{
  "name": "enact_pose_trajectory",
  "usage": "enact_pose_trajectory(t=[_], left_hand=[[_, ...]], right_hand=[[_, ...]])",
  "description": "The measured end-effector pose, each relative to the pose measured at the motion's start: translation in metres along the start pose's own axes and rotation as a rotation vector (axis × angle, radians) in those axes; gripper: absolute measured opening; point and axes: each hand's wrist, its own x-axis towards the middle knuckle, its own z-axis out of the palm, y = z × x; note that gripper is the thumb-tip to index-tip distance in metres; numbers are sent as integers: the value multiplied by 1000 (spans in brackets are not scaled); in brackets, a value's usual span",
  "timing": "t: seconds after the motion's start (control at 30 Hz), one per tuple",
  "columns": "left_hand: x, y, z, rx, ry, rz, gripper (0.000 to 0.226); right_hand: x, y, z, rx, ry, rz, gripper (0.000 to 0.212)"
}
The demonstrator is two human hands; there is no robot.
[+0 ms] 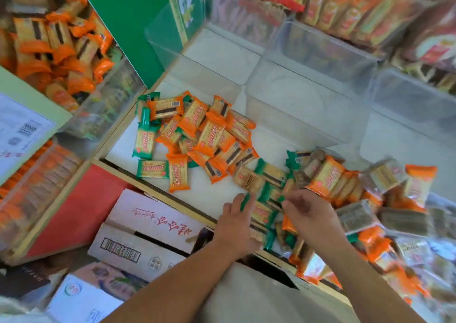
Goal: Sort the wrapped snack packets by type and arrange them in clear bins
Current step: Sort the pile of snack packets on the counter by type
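Loose pile (202, 135) mid-shelf: mostly orange-wrapped cracker pkts, jumbled and overlapping, some w/ barcodes up. Green pkts (144, 143) lie flat on its left edge. One orange pkt (178, 172) lies flat on the near side. 2nd heap (328, 182) near right: orange, green and clear-wrapped brown pkts mixed, partly blurred. Clear bins (308, 115) stand upright in a row on the far side of the piles, side by side. Left bin (106, 105) holds tumbled orange pkts. Far-right bin (385, 34) holds orange pkts stood in rows.

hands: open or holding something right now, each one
Left hand: fingers on the green packets, grip cannot be told.
Right hand: curled, pinching one green packet.
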Motion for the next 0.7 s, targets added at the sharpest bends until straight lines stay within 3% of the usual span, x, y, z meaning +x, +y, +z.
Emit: enact_pose_trajectory(t=[0.13, 0.27, 0.33, 0.43, 0.5, 0.7], left_hand=[[9, -6, 4, 114, 60, 49, 120], [14, -2, 3, -23, 61, -27, 111], [15, 3, 3, -107, 44, -74, 108], [14, 8, 2, -166, 27, -102, 105], [14, 10, 1, -249, 44, -110, 101], [9, 9, -7, -497, 121, -138, 89]], right_hand=[[-29, 20, -11, 43, 38, 2, 10], [-46, 45, -26, -20, 198, 51, 11], [-51, 64, -27, -78, 189, 165, 14], [-57, 85, -18, -210, 94, 333, 42], [-59, 90, -10, -231, 132, 353, 58], [-58, 95, 7, -268, 244, 268, 68]])
